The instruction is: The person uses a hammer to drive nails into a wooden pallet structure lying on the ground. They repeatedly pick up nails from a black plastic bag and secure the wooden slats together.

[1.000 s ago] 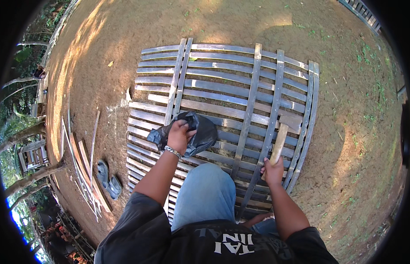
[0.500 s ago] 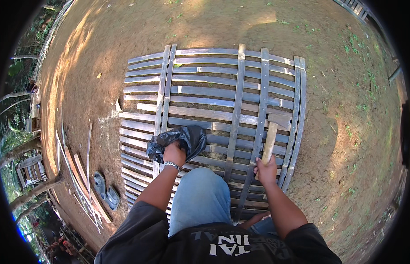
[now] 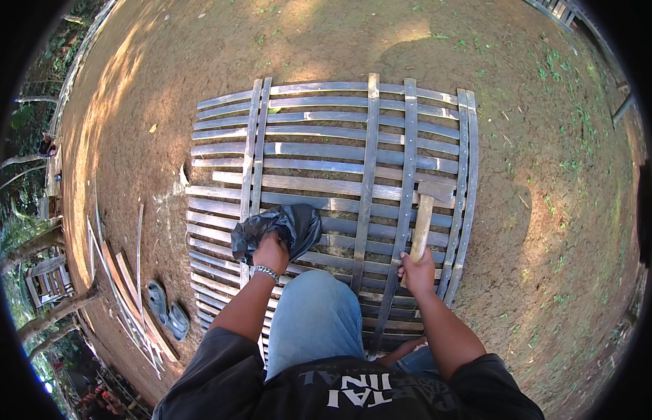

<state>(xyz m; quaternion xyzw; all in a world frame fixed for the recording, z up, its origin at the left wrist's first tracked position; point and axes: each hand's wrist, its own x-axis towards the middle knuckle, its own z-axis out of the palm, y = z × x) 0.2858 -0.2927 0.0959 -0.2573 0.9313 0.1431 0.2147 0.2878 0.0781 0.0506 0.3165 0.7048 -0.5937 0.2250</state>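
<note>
Head view: the black bag (image 3: pixel 301 225) is seen over the panel (image 3: pixel 373 133), left of its near middle. A second earlier, fingers were shown bare above the bag; now the left hand (image 3: pixel 271 250) is sunk into its folds, and how far it is closed cannot be told. Over the panel's right part, the hatchet (image 3: pixel 422 221) is still firmly gripped by the right hand (image 3: pixel 418 270).

Crumpled black bag (image 3: pixel 301 222) over slatted panel (image 3: pixel 312 149); wooden-handled tool (image 3: pixel 422 222) to right, head forward.
</note>
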